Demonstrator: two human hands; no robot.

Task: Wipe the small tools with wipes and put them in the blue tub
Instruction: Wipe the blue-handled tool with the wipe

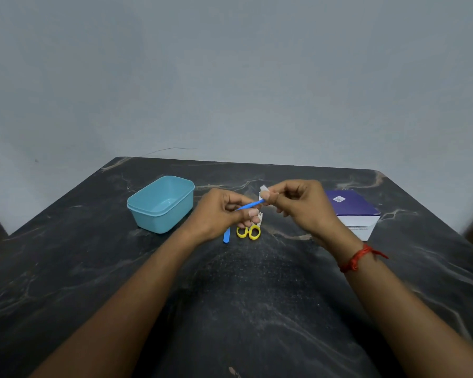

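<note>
My left hand (222, 212) pinches one end of a thin blue plastic tool (250, 205) held above the table. My right hand (301, 203) grips a small white wipe (263, 191) wrapped around the tool's other end. Below the hands on the dark marble table (257, 296) lie small scissors with yellow handles (248, 232), another blue tool (226, 236) and a small white tool (260, 219), all partly hidden by my left hand. The light blue tub (161, 204) stands open to the left, with nothing in it.
A purple and white box (351, 211) sits at the right, behind my right hand. A red thread is tied around my right wrist. A grey wall stands behind the table's far edge.
</note>
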